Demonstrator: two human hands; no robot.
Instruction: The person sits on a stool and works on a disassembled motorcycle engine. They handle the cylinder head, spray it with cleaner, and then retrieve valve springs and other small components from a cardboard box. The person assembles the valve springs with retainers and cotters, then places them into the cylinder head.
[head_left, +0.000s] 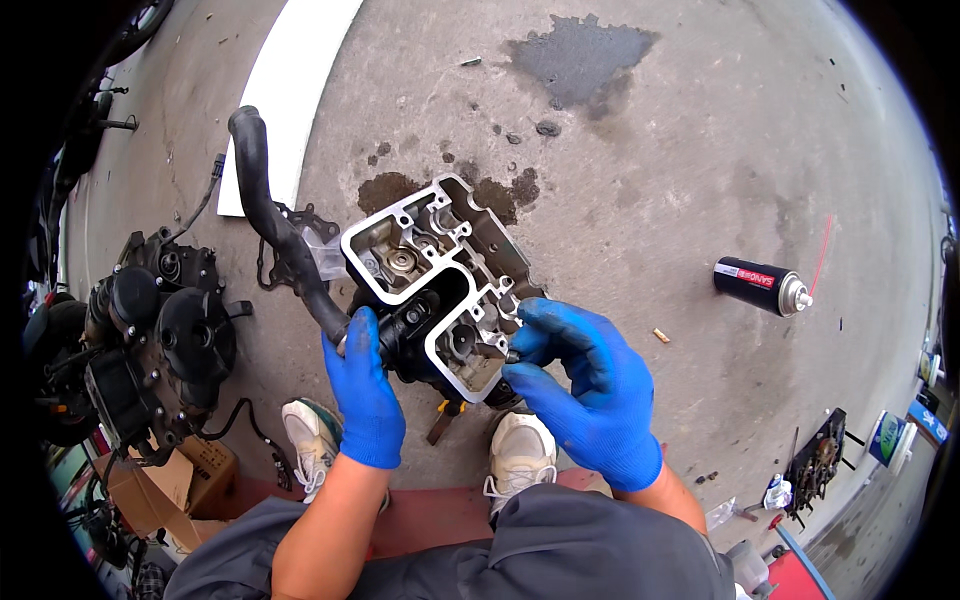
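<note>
A metal cylinder head (405,285) with open chambers faces up between my feet, a black housing (415,318) at its middle. A thick black hose (270,200) runs from it toward the upper left, over a dark gasket (295,215). My left hand (362,395), in a blue glove, is closed at the hose's lower end, thumb up along it. My right hand (585,395), also gloved, has its fingers curled at the head's right corner, thumb and fingertips on a small dark fitting (511,356) there.
An engine assembly (190,335) and a cardboard box (195,480) are at left; a white board (275,70) lies behind the hose. At right are a black spray can (745,285) with red straw and a dark metal assembly (815,460). Wet stains (580,60) mark the concrete.
</note>
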